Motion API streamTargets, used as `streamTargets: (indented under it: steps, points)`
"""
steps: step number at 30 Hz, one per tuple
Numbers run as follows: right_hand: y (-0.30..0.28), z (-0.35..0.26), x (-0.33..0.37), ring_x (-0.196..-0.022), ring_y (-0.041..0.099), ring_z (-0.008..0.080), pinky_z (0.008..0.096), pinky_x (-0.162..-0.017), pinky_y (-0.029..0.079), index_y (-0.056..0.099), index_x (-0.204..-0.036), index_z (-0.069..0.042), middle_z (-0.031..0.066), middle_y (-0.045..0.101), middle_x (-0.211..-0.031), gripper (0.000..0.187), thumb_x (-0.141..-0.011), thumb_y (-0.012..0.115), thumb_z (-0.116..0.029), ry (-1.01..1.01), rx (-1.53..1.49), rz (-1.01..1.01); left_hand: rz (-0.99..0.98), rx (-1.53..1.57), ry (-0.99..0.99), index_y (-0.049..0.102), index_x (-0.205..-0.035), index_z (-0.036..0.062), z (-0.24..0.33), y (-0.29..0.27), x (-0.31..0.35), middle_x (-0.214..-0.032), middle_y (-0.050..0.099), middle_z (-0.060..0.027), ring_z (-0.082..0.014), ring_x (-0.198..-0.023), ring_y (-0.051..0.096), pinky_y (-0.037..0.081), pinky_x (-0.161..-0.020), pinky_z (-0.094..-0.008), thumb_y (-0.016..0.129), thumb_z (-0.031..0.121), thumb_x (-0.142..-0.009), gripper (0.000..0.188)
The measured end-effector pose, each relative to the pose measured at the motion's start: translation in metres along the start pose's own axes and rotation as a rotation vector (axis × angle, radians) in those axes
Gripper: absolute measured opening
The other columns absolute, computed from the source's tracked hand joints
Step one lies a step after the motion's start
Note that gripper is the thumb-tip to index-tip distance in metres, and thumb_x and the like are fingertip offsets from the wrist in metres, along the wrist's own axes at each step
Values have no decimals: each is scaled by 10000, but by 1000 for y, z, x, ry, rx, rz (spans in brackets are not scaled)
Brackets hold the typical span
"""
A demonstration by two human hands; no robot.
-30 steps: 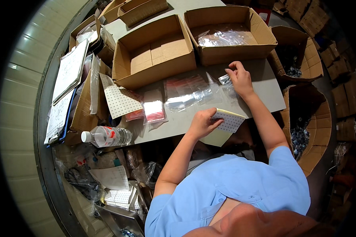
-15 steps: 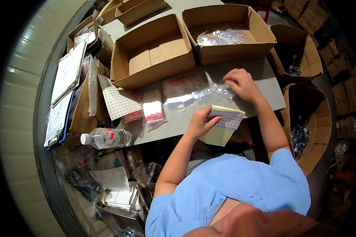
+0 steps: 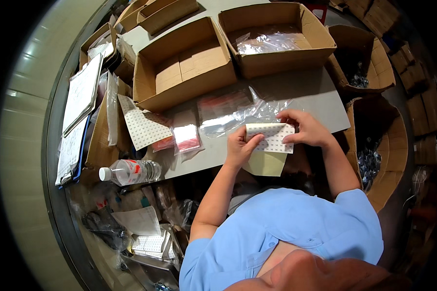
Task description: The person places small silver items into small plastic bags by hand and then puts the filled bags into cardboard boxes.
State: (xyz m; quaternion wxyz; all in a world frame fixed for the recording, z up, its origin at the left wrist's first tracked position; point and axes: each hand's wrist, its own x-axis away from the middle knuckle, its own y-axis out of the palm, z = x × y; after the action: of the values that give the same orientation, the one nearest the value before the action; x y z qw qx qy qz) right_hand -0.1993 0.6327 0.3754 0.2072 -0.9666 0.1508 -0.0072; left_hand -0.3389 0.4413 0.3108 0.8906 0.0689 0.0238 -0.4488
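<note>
My left hand (image 3: 240, 147) pinches the left edge of a white sheet of small printed stickers (image 3: 276, 141), thumb on top. The sheet is folded over, and its pale yellow backing (image 3: 264, 164) hangs below, past the table's front edge. At the sheet's right edge is my right hand (image 3: 307, 129), its thumb and fingers closed on the border; whether a loose sticker is between them is too small to tell. Just beyond the hands lie clear plastic bags (image 3: 269, 112) and overlapping clear bags with red bands (image 3: 223, 114).
Two open cardboard boxes stand behind: a bare-bottomed one (image 3: 183, 65) and one with clear bags (image 3: 267, 43). On the left are another sticker sheet (image 3: 143, 123), a red-and-white packet (image 3: 185, 132), a water bottle (image 3: 131, 172) and clipboards (image 3: 82, 92). More boxes (image 3: 381, 145) stand right.
My right hand has come back from the clear bags to the sticker sheet's right edge. The sheet has shifted slightly left and is turned flatter, with my left hand still on it.
</note>
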Motion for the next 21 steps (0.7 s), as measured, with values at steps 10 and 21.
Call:
streamTargets:
  steps: [10, 21]
  points:
    - [5, 7, 17, -750, 592, 90, 250, -675, 485, 605, -1006, -5, 44, 638, -844, 217, -801, 677, -21, 164, -309, -14, -126, 6, 48, 651, -1023, -47, 4, -2, -4, -930, 699, -81, -123, -842, 648, 536, -760, -262, 730, -20, -798, 240]
    - [-5, 2, 18, -802, 592, 85, 234, -731, 490, 629, -1019, 31, 43, 654, -887, 212, -834, 682, -59, 177, -289, -94, -182, -6, 27, 644, -1026, -51, 8, -3, -2, -939, 695, -85, -122, -854, 644, 533, -756, -262, 706, -12, -829, 210]
